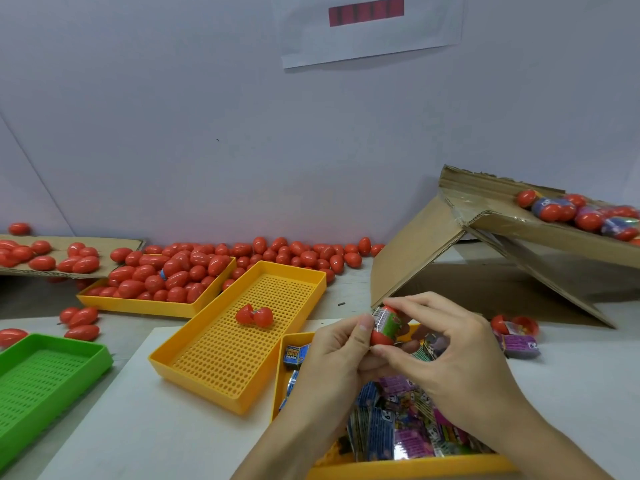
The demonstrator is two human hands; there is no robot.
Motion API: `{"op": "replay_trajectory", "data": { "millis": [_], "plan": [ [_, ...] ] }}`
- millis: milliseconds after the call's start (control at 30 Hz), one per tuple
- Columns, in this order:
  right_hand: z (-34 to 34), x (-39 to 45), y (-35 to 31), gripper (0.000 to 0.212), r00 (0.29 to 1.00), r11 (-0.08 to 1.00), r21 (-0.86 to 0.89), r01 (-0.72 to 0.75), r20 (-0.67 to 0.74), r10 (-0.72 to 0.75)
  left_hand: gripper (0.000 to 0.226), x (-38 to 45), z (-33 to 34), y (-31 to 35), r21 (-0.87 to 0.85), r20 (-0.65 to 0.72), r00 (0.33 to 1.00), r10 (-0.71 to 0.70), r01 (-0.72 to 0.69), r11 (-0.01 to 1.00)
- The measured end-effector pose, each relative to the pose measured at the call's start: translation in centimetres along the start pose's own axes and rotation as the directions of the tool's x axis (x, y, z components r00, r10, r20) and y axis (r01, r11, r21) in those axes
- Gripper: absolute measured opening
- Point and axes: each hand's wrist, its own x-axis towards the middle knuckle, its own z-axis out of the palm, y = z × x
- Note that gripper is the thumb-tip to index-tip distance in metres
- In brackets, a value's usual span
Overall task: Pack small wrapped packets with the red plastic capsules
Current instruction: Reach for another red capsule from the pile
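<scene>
Head view: pressing a green wrapped packet (390,322) into a red capsule (382,336), left hand (337,351) and right hand (450,344) both in narrow grip on it, above the packet tray (408,467). Remaining: closing it; many capsules (173,271) waiting behind. Hiding capsule's other half; carton (502,220) contents partly cropped.

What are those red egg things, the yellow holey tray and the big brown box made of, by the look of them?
The red eggs look like smooth, glossy hard plastic: light glints off their shells. The yellow tray seems moulded matte plastic, with an even grid of holes and crisp rims. The brown box is surely corrugated cardboard, dull and fibrous, with torn edges and shiny clear tape near its fold.
</scene>
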Motion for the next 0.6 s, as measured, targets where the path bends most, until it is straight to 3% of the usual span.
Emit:
{"op": "replay_trajectory", "data": {
  "millis": [167, 267, 400, 600],
  "plan": [
    [0.11, 0.03, -0.23, 0.055, 1.0, 0.999, 0.04, -0.007, -0.026, 0.008, 0.037, -0.13, 0.02, 0.22, -0.035, -0.005, 0.999, -0.035, 0.035, 0.999],
    [0.16, 0.07, -0.26, 0.054, 0.999, 0.998, 0.053, -0.023, -0.038, 0.025, 0.031, -0.35, 0.35, 0.36, 0.035, -0.051, 0.999, -0.015, 0.017, 0.999],
    [0.13, 0.17, -0.04, 0.057, 0.996, 1.0, -0.005, -0.026, -0.08, 0.026, 0.016, -0.66, 0.51, 0.76, 0.327, -0.218, 0.947, 0.236, -0.157, 0.932],
    [0.2, 0.1, 0.01, 0.059, 0.996, 0.999, -0.044, -0.013, -0.087, 0.009, 0.03, -0.99, 0.77, 0.65, 0.684, -0.167, 0.858, 0.485, -0.254, 0.684]
  ]
}}
